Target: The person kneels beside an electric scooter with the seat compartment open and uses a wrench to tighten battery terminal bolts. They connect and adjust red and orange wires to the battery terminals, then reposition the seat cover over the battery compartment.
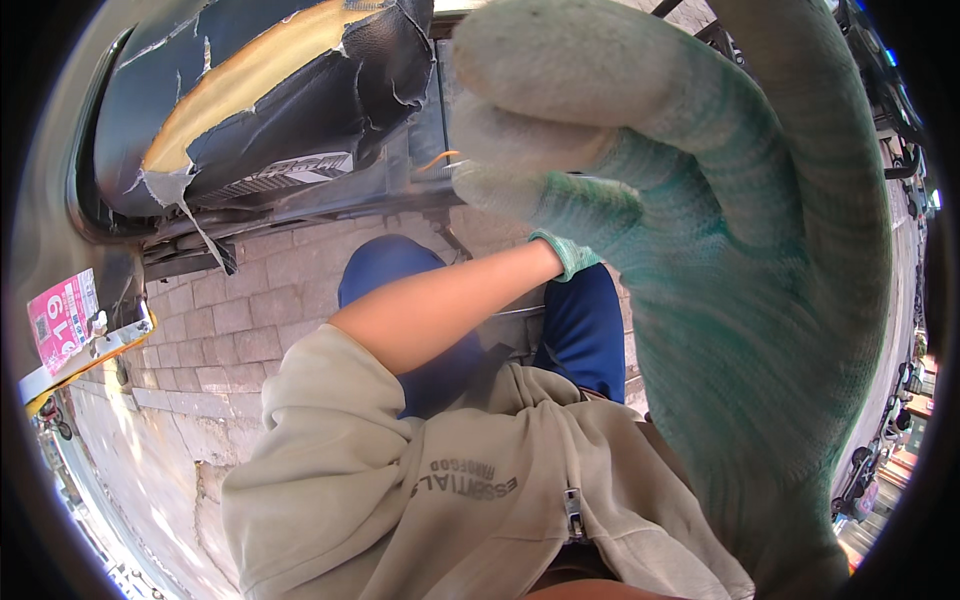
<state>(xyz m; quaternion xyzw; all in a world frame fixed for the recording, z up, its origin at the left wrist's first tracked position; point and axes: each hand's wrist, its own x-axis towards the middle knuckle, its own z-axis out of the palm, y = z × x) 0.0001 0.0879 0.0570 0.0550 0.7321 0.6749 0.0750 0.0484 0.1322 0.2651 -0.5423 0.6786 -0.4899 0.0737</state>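
My right hand (750,270), in a green and pale knitted glove, fills the right side of the view, very close to the camera, with fingers bent and apart and nothing visible in them. My left forearm reaches across to the middle. Only the gloved cuff of my left hand (570,255) shows; its fingers are hidden behind the right hand. At the upper left is a black seat (270,120) with torn cover and exposed yellow foam, on a vehicle frame (90,230). A thin orange strand (435,158) lies beside it.
Brick pavement (210,310) lies below, with my blue-trousered knees (390,265) over it. A pink sticker (62,320) is on a part at the left. Parked two-wheelers (860,480) line the far right edge.
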